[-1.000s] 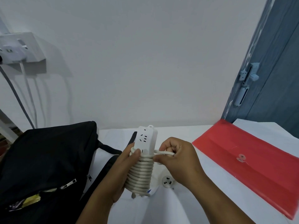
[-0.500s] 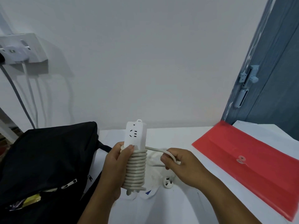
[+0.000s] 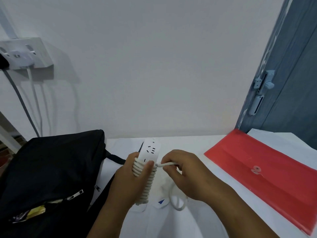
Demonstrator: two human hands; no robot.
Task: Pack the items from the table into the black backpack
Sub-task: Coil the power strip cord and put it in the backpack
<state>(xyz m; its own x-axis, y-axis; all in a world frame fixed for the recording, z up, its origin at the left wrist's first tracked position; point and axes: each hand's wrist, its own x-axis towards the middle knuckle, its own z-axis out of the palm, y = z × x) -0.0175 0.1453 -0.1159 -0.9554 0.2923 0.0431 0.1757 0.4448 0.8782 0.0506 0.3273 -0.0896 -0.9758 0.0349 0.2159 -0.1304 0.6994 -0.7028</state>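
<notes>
A white power strip [image 3: 151, 150] stands upright above the table, its white cord [image 3: 147, 182] coiled round its body in several turns. My left hand [image 3: 128, 179] grips the strip and the coils, thumb pressed on the top turn. My right hand [image 3: 185, 172] pinches the free cord end [image 3: 169, 163] just right of the strip; a loose loop [image 3: 178, 201] hangs below onto the table. The black backpack [image 3: 49, 172] lies at the left, its zip partly open with something yellow [image 3: 36, 209] showing inside.
A red document envelope [image 3: 267, 176] with a string clasp lies on the white table [image 3: 171, 224] at the right. A wall socket [image 3: 25, 54] with cables hangs at the upper left. A blue-grey door [image 3: 291, 83] stands at the right. A backpack strap [image 3: 115, 158] crosses the table.
My right hand has brought the cord end back up against the strip, adding another turn. The strip tilted slightly right, and the plug on the table is now hidden.
</notes>
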